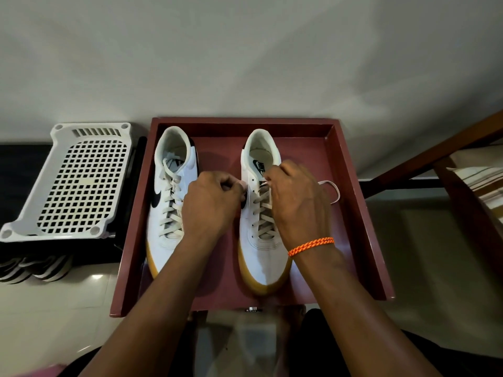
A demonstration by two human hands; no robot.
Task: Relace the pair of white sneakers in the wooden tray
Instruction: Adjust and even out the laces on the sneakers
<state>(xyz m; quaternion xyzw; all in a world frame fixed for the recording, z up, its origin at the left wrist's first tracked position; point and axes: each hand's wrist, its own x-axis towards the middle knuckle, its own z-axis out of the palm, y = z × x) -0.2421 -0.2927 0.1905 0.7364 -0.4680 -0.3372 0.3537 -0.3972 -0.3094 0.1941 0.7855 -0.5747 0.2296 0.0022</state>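
The person's two bare forearms are reaching forward from the bottom of the view into the wooden tray [351, 191], which is sitting on a pale floor against a wall. The left hand [211, 202] is hovering between the two shoes with its fingers curled tight, pinching something small against the inner side of the right sneaker [261, 213]; whether that is a lace end cannot be told. The right hand [296, 202], with an orange cord bracelet [310, 246] on its wrist, is lying over the right sneaker's upper eyelets, its fingers curled around the lace [330, 190], whose loose loop is trailing onto the tray floor to the right. The left sneaker [170, 202] is standing beside it, laced, toes pointing toward the person. A white plastic basket [73, 183] is lying upside down left of the tray.
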